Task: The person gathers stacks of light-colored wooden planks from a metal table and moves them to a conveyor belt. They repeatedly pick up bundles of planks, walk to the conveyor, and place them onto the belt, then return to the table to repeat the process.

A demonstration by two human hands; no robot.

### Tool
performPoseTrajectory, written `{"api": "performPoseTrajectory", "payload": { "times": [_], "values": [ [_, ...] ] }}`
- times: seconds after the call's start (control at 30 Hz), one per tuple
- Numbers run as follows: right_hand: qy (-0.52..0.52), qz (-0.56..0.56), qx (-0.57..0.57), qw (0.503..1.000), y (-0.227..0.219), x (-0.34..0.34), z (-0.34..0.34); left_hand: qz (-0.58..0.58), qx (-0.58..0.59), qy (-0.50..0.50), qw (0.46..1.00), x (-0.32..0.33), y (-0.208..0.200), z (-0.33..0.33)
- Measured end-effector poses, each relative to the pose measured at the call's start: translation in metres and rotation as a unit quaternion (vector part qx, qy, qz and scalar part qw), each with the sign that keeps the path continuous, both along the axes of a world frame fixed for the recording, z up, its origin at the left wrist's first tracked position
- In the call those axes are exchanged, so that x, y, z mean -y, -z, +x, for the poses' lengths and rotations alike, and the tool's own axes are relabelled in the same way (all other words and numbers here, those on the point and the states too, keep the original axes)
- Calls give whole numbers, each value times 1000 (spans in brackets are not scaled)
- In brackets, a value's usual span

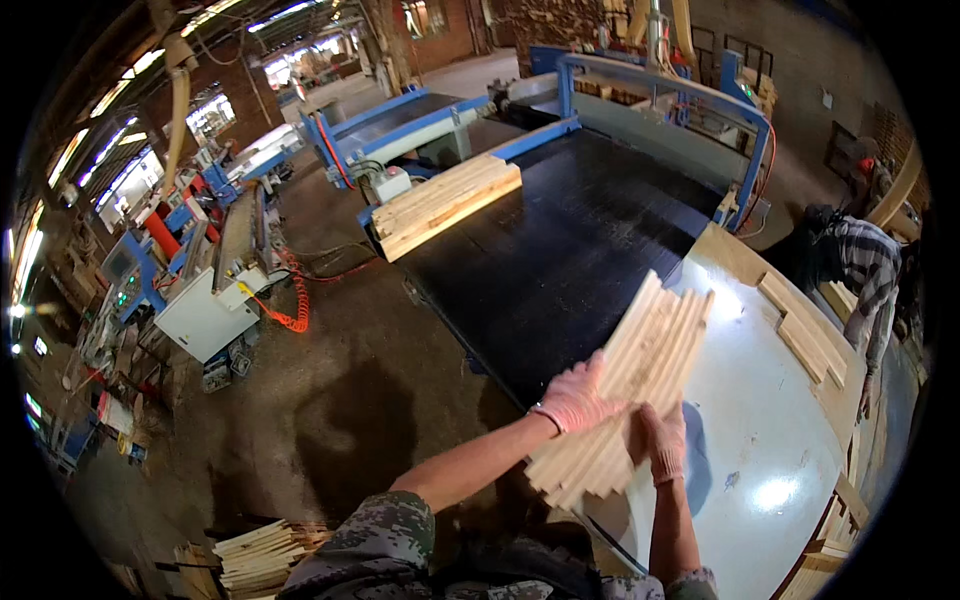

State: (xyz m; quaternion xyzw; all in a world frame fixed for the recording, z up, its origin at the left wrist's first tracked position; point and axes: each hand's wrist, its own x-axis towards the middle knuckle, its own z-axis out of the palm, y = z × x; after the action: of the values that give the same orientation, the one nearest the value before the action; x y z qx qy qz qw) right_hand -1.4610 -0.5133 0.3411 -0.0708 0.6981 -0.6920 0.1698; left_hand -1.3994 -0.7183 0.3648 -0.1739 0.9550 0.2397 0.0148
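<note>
A bundle of several pale wooden strips (655, 345) is held between my two hands, tilted, with its strip ends uneven. My left hand (582, 396), in a pinkish knit glove, is closed on the bundle's left side. From the near right side, my right hand (662, 440), gloved alike, grips the same strips; part of its fingers is hidden. Below the bundle are the edge of the black conveyor belt (540, 270) and a shiny light-coloured tabletop (770, 420). A neat stack of similar strips (450, 205) lies across the belt's left side.
A blue gantry frame (670, 85) spans the belt's far end. More strips (803, 330) lie on the table's right side, near a person in a checked shirt (868, 270). A white machine cabinet (205, 315) with an orange coiled hose stands left. Strips (262, 555) are piled low at front left.
</note>
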Motion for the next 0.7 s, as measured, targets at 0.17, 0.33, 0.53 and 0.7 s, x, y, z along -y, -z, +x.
{"api": "performPoseTrajectory", "payload": {
  "times": [0.17,0.33,0.53,0.7],
  "values": [
    [-89,-4,-3,996,-7,127,-36,-82,30,-38,995,118,-8,-40],
    [-71,130,-103,984,60,265,-77,-149,15,-34,988,239,-7,-65],
    [-86,147,-78,982,38,433,-108,-250,-42,-26,967,408,25,-96],
    [-58,176,-62,981,28,558,-129,-254,-12,-16,967,530,17,-125]
  ]
}}
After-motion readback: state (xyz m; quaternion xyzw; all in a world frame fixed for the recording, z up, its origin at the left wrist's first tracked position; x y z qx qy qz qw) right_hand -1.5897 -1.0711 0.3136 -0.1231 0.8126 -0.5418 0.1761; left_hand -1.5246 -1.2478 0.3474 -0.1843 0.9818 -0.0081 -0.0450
